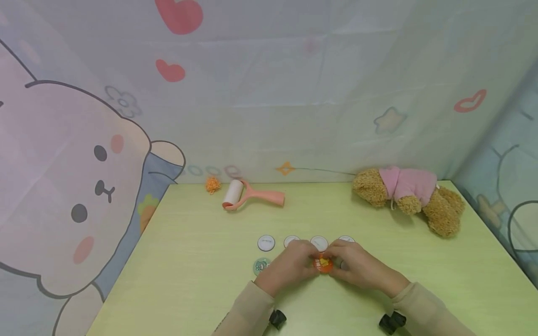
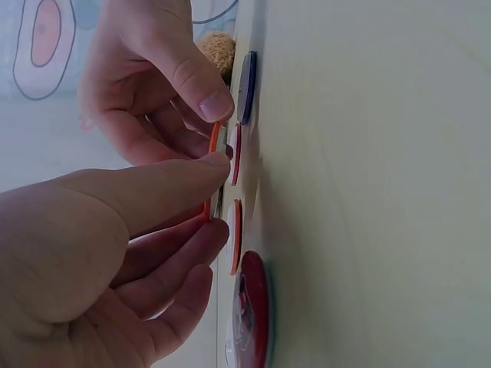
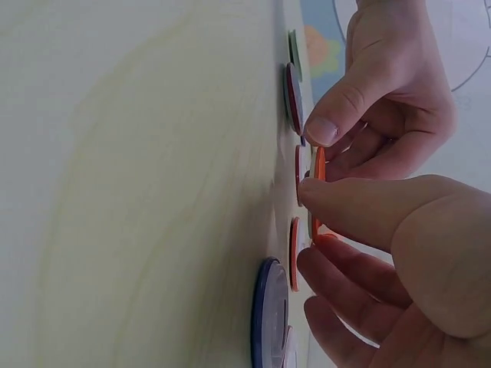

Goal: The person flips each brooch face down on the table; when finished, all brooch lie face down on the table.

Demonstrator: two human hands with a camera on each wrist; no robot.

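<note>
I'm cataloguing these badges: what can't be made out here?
Green badge: right edge behind the left hand, head view.
Blue-rimmed badge: mostly hidden by the right hand, head view.
Orange badge: underside faces away, head view; nearly edge-on, wrist views.
Leftmost white disc: markings too small, head view.

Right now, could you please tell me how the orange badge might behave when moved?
The orange badge is probably stiff, since its edge looks straight between the left hand and right hand. It is likely light, appearing thin in the wrist views. Its round outline might let it roll on edge.
</note>
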